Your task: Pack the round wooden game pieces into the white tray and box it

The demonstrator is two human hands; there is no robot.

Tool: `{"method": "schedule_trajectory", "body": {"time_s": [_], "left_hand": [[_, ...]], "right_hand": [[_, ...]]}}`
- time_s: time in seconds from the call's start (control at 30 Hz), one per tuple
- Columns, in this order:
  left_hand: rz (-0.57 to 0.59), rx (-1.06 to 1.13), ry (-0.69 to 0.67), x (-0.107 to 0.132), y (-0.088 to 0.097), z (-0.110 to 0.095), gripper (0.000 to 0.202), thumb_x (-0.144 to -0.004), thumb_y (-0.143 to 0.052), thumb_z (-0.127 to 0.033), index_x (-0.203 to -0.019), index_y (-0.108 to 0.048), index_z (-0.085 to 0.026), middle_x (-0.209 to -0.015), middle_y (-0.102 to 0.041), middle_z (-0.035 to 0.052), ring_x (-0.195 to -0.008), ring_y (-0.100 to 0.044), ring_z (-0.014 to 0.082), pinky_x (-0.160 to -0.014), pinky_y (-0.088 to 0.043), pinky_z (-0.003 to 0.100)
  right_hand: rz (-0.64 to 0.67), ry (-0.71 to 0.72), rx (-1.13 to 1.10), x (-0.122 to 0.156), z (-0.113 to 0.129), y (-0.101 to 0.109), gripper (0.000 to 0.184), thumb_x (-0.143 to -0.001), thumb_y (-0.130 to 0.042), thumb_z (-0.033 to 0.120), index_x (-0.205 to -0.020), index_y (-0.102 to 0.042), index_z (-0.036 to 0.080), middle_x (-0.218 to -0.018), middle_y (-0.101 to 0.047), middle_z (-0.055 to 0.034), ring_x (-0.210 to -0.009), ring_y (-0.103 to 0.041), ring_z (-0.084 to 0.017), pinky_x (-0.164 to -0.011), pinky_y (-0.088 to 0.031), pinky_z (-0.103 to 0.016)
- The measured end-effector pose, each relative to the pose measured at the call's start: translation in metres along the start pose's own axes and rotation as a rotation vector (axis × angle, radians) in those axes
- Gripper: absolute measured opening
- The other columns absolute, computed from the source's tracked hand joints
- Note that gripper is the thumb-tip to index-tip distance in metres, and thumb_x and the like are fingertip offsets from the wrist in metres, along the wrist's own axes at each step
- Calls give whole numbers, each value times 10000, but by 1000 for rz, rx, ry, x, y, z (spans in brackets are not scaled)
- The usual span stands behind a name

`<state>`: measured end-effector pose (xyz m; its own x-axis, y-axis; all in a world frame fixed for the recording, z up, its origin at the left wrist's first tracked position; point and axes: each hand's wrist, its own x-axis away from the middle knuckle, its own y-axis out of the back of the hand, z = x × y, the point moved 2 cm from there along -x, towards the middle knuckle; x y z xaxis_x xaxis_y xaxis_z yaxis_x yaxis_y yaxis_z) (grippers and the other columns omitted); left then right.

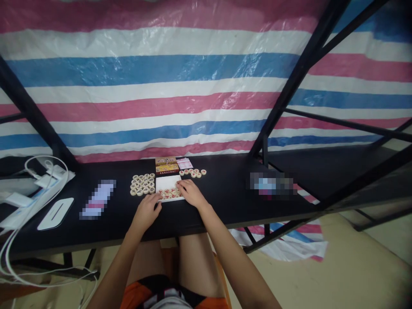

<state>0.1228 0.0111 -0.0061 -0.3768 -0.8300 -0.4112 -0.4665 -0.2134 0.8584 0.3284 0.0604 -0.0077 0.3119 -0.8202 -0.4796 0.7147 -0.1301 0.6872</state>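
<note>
A shallow white tray (167, 182) lies on the black table (225, 193) in front of me, with several round wooden game discs along its near edge. My left hand (146, 213) rests at the tray's near left corner, fingers curled against the rim. My right hand (190, 193) lies on the tray's right side, fingers bent over the discs there. A block of several discs (142, 183) sits just left of the tray. A short row of discs (193, 173) lies behind its right corner. A red and yellow box (166, 165) stands behind the tray.
White cables and adapters (35, 180) and a flat white device (55, 213) lie at the table's left end. Two blurred items sit on the table, one at the left (97, 199) and one at the right (272, 184). Black frame bars (289, 90) rise at the right. A striped tarp hangs behind.
</note>
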Motion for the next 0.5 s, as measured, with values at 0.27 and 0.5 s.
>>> {"method": "schedule_trajectory", "body": {"time_s": [0.27,0.5], "left_hand": [[3,-21,17,1,1,-1,255,-875,-436,-215,-1043,-626,-200,-1156,-630,57,-1044,-562,216,-927,-457,377],[12,-25,21,0,2,-2,263,-876,-422,-227,-1036,-629,-199,-1142,-637,59,-1043,-563,214,-931,-459,386]], "right_hand": [[-1,9,-11,2,-1,1,256,-939,-398,272,-872,-631,191,-990,-668,-60,-954,-574,-163,-907,-371,-311],[4,-5,52,1,0,-2,251,-941,-384,249,-875,-614,176,-945,-653,-68,-906,-565,-166,-870,-365,-299]]}}
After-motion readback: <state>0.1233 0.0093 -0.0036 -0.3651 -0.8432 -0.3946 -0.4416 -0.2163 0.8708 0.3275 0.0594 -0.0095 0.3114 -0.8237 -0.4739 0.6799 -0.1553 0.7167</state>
